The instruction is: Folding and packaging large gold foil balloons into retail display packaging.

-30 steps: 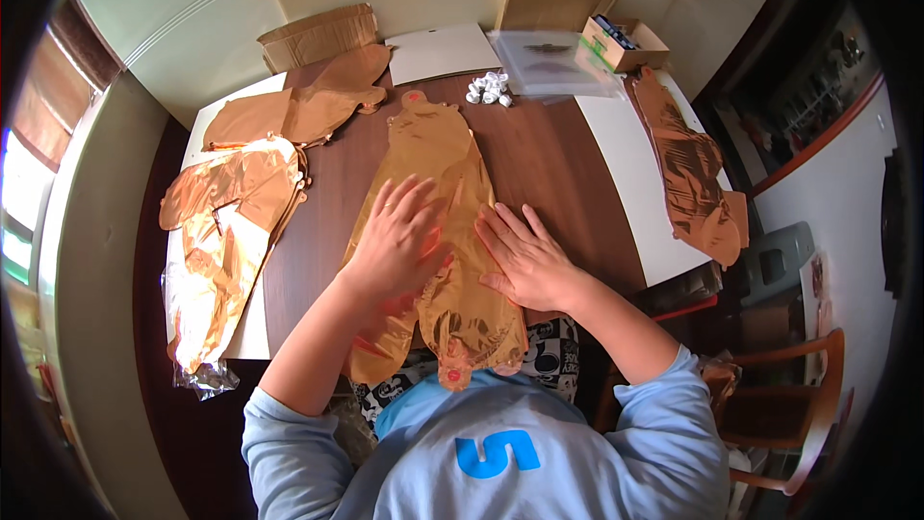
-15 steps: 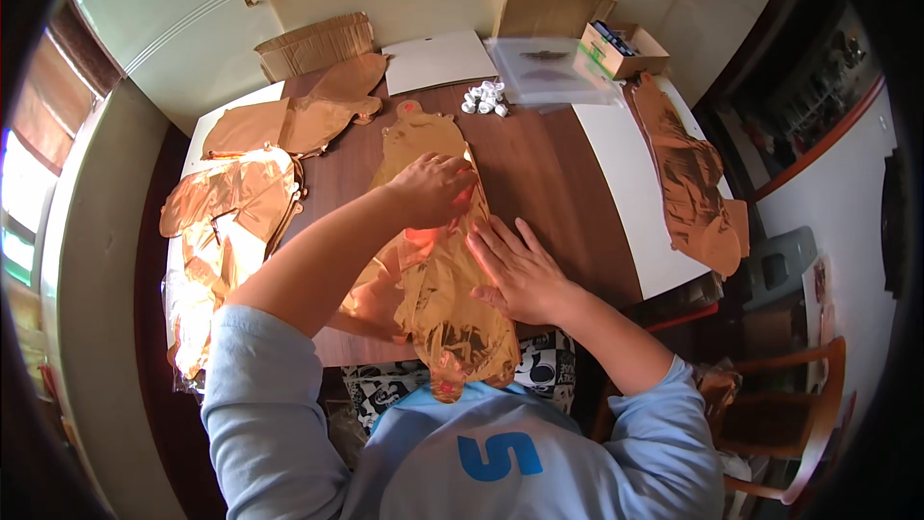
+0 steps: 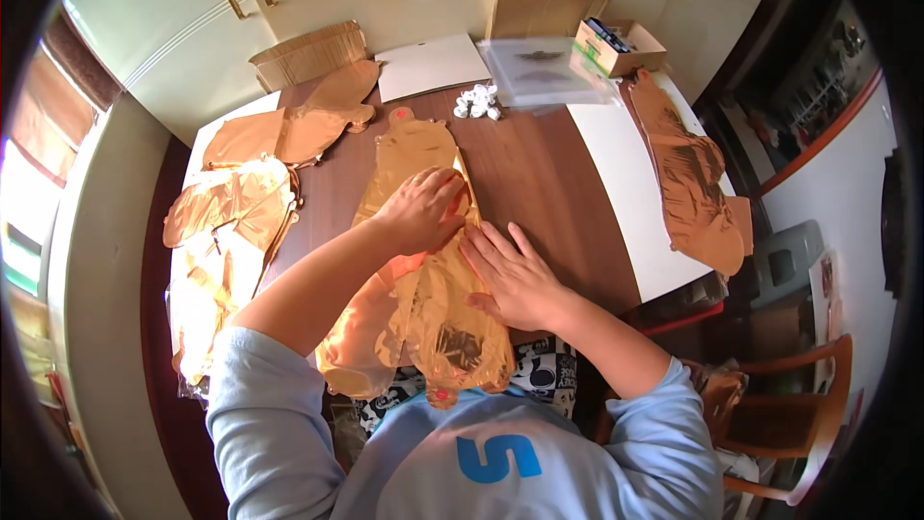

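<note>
Under right hand's (image 3: 515,279) flat, released fingers, long gold foil sheet (image 3: 448,289); below left hand's (image 3: 421,215) fingers, grip unclear, coppery flap (image 3: 356,337) now hangs lower, likely unfolded.

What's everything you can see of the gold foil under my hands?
The gold foil looks thin, shiny and crinkled. It lies on the brown tabletop, with a red-spotted tab at its far end and another at its near end, which reaches past the tabletop's edge. Your left hand curls over its middle; your right hand lies spread at its right edge.
</note>
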Demonstrator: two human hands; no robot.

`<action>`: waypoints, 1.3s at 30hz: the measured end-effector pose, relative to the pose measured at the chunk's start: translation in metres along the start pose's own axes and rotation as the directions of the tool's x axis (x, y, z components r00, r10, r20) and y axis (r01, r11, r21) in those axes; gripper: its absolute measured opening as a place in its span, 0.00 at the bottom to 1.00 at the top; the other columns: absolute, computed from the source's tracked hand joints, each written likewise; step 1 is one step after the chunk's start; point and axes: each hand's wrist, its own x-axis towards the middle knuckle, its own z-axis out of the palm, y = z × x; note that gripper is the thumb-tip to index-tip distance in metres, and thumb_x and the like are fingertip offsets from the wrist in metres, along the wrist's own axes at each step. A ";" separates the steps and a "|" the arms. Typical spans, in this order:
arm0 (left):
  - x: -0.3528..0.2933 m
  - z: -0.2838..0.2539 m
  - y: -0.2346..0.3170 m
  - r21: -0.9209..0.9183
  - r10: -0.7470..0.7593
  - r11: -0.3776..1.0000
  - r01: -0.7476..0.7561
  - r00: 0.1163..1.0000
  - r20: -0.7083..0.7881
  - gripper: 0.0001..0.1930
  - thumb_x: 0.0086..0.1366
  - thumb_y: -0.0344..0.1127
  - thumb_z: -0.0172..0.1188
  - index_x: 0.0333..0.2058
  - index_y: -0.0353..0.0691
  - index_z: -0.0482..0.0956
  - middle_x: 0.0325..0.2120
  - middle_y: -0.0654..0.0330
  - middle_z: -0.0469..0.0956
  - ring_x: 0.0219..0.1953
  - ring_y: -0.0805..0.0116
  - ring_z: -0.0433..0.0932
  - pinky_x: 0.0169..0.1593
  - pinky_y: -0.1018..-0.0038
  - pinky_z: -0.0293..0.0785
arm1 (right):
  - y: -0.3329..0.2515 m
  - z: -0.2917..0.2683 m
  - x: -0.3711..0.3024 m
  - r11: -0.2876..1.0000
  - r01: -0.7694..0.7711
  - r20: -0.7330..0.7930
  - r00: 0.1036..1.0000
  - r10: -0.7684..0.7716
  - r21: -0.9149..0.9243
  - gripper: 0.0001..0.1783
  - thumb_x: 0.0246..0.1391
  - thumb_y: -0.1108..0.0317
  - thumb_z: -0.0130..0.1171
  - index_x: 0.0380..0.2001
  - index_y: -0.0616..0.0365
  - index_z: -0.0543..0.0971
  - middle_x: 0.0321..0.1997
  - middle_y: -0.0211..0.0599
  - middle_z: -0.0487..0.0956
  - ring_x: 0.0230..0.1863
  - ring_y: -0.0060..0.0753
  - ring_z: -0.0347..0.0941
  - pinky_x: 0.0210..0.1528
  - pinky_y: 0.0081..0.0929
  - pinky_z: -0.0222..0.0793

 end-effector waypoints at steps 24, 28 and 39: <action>0.028 0.018 -0.006 0.072 -0.113 0.989 0.129 0.975 -0.189 0.24 0.58 0.54 0.63 0.44 0.39 0.80 0.45 0.51 0.78 0.52 0.52 0.75 0.68 0.52 0.57 | -0.003 -0.009 0.000 1.000 -0.018 0.036 0.999 0.017 0.012 0.44 0.61 0.41 0.50 0.68 0.64 0.58 0.75 0.52 0.53 0.77 0.49 0.42 0.75 0.53 0.32; 0.028 0.022 -0.007 -0.005 -0.121 0.992 0.124 0.957 -0.262 0.24 0.56 0.54 0.65 0.43 0.41 0.81 0.43 0.53 0.77 0.51 0.54 0.75 0.67 0.52 0.58 | -0.011 -0.015 -0.011 1.000 0.012 0.033 0.999 -0.012 0.023 0.44 0.61 0.42 0.52 0.68 0.64 0.58 0.75 0.52 0.52 0.77 0.49 0.43 0.75 0.53 0.33; 0.032 0.006 0.003 0.085 -0.176 0.979 0.184 0.980 -0.090 0.34 0.53 0.63 0.65 0.48 0.38 0.79 0.46 0.54 0.76 0.54 0.55 0.73 0.69 0.50 0.53 | -0.021 -0.019 -0.033 0.998 0.026 0.053 0.998 -0.029 0.056 0.44 0.59 0.45 0.56 0.68 0.63 0.59 0.75 0.53 0.51 0.77 0.51 0.42 0.75 0.55 0.33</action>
